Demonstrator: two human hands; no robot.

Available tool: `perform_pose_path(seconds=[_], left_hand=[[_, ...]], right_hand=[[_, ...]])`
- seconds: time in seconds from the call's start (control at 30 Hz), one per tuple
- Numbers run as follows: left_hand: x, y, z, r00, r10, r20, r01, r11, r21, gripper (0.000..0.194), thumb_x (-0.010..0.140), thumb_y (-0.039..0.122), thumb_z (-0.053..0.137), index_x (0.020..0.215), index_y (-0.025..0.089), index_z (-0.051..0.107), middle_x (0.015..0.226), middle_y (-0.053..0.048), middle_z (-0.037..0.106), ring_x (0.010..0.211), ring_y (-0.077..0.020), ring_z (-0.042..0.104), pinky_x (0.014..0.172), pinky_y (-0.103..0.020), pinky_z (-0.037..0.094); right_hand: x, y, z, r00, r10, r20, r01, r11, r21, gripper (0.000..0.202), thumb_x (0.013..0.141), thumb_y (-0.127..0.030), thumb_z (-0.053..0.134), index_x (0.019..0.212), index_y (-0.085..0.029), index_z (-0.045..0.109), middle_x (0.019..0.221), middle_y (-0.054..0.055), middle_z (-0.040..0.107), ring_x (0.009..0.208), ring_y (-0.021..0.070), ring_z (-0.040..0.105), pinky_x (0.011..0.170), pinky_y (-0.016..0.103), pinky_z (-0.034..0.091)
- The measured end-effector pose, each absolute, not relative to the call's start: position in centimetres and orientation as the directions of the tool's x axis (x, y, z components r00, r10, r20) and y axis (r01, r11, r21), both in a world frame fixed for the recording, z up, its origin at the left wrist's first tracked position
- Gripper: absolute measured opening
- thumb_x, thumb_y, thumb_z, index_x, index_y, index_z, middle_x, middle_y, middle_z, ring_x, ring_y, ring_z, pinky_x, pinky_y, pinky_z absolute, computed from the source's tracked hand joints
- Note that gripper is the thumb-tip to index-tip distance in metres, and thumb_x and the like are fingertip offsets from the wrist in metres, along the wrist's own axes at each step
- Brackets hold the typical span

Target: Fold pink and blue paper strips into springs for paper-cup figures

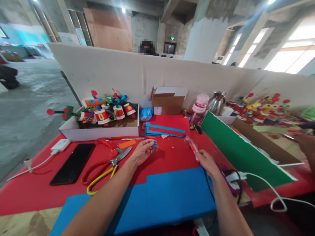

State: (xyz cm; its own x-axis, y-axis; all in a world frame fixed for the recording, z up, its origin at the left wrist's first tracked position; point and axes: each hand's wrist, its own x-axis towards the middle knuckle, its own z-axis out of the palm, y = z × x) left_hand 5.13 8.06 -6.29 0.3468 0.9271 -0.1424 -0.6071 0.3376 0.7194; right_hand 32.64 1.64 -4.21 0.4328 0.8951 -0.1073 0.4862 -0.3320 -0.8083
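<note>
Near the middle of the red table covering (172, 155), my left hand (144, 151) pinches a small folded blue paper piece (155, 144). My right hand (205, 160), farther right, is closed around a pink, pen-like tool (192, 146) whose tip points up and to the left. Between and beyond the hands lie blue paper strips (164, 127) on red paper. Scissors with red handles (113, 152) and larger shears with a red and a yellow handle (119, 158) rest left of my left hand.
A white box (100, 133) holds paper-cup figures at the back left. A black phone (73, 164) lies at left. The green-sided box (243, 152) stands at right, beside a pink bottle (199, 106) and a metal jug (216, 102). Another person's hand (304, 144) shows far right.
</note>
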Motion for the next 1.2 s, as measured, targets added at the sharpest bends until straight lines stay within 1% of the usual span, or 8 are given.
perform_pose_path(seconds=[0.1,0.23,0.37,0.47,0.67,0.73,0.87,1.2], left_hand=[[5.1,8.1,-6.5,0.368,0.922,-0.119,-0.606,0.335,0.721,0.027,0.059,0.024,0.082,0.075,0.011,0.064,0.065,-0.003,0.066,0.060,-0.0117,0.062,0.065,-0.027,0.052],[5.0,8.1,-6.6,0.359,0.927,-0.110,-0.583,0.315,0.749,0.033,0.055,0.027,0.085,0.076,0.011,0.065,0.067,-0.002,0.065,0.060,-0.0106,0.061,0.064,-0.025,0.051],[5.1,8.0,-6.5,0.351,0.931,-0.099,-0.548,0.290,0.785,0.033,0.054,0.029,0.085,0.076,0.012,0.066,0.068,-0.001,0.064,0.060,-0.0096,0.060,0.061,-0.022,0.049],[5.1,7.9,-6.3,0.354,0.931,-0.086,-0.508,0.269,0.819,0.033,0.055,0.029,0.084,0.075,0.012,0.066,0.066,0.000,0.062,0.059,-0.0089,0.058,0.060,-0.022,0.048],[5.2,7.8,-6.3,0.368,0.926,-0.086,-0.486,0.270,0.831,0.032,0.057,0.030,0.083,0.076,0.012,0.065,0.065,0.000,0.061,0.058,-0.0091,0.057,0.059,-0.023,0.048],[5.2,7.8,-6.3,0.367,0.927,-0.084,-0.489,0.269,0.830,0.032,0.057,0.030,0.083,0.076,0.012,0.065,0.065,0.000,0.061,0.058,-0.0093,0.057,0.059,-0.023,0.048],[5.2,7.8,-6.2,0.348,0.934,-0.080,-0.491,0.254,0.833,0.033,0.055,0.031,0.084,0.074,0.011,0.065,0.066,0.000,0.061,0.058,-0.0088,0.057,0.058,-0.021,0.047],[5.0,8.0,-6.2,0.352,0.928,-0.125,-0.506,0.301,0.808,0.032,0.055,0.030,0.084,0.074,0.012,0.066,0.066,0.000,0.062,0.057,-0.0089,0.058,0.060,-0.023,0.049]], right_hand=[[31.9,1.0,-3.6,0.386,0.908,-0.162,0.118,-0.223,-0.968,0.024,0.063,-0.043,0.061,0.070,-0.021,0.053,0.063,0.002,0.064,0.055,0.0168,0.058,0.052,0.028,0.042],[30.3,0.4,-2.1,0.252,0.958,-0.139,-0.167,-0.099,-0.981,0.029,0.056,-0.039,0.072,0.072,-0.021,0.057,0.064,0.001,0.065,0.060,0.0180,0.062,0.061,0.031,0.048],[28.8,0.0,-0.9,0.165,0.971,-0.171,-0.177,-0.141,-0.974,0.030,0.060,-0.036,0.073,0.082,-0.020,0.059,0.064,-0.002,0.061,0.054,0.0131,0.058,0.055,0.027,0.047],[28.0,-0.2,-0.8,0.148,0.974,-0.173,-0.181,-0.145,-0.973,0.027,0.061,-0.032,0.072,0.079,-0.020,0.056,0.056,-0.005,0.055,0.051,0.0109,0.053,0.050,0.024,0.044],[26.7,0.2,-2.0,0.064,0.983,-0.174,-0.369,-0.138,-0.919,0.021,0.060,-0.030,0.063,0.076,-0.021,0.052,0.048,-0.006,0.047,0.041,0.0089,0.039,0.040,0.022,0.031],[26.3,0.3,-2.1,0.064,0.984,-0.168,-0.330,-0.138,-0.934,0.023,0.066,-0.037,0.060,0.080,-0.021,0.053,0.052,-0.004,0.051,0.041,0.0092,0.038,0.039,0.023,0.029],[25.7,0.0,-1.5,0.060,0.990,-0.127,-0.078,-0.122,-0.989,0.033,0.074,-0.050,0.060,0.087,-0.020,0.052,0.054,-0.003,0.055,0.043,0.0100,0.041,0.042,0.023,0.033],[25.3,-0.4,0.1,0.015,0.999,0.035,0.292,0.029,-0.956,0.045,0.078,-0.056,0.054,0.096,-0.015,0.056,0.051,-0.004,0.050,0.046,0.0114,0.043,0.047,0.025,0.038]])
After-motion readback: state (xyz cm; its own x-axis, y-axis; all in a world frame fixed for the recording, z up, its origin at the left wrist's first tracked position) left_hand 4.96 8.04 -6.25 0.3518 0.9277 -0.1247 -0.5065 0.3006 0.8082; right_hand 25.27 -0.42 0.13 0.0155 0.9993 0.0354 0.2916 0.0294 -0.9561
